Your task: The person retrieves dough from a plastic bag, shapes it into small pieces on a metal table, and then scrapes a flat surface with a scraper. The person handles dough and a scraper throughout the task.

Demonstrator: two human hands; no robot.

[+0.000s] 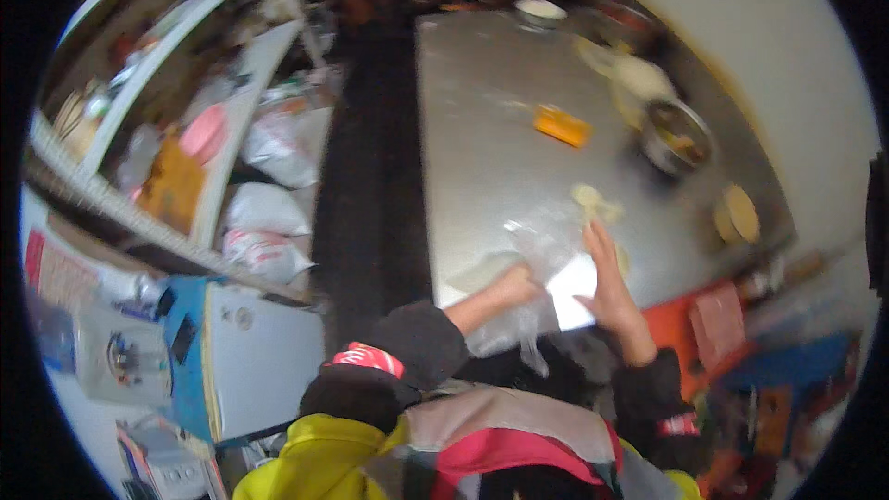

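My left hand (519, 287) is closed on a clear plastic bag (545, 239), whose loose end hangs past the table's near edge. Under and beside that hand lies a pale, flat thing (479, 273), too blurred to name. My right hand (612, 285) is held with fingers stretched out and thumb apart, nothing in its grasp. Just beyond its fingertips, small pale pieces that look like dough (590, 200) rest on the steel table (479, 153). Between my hands is a glaring white patch (575, 292); whether it is a sheet or a reflection, I cannot tell.
Farther up the table are an orange box-like item (562, 126), a metal pot (675, 137) with food in it, a pale bag (642, 76) and a white bowl (540, 12). A round tub (737, 214) stands at right. Shelves with white sacks (267, 212) line the left.
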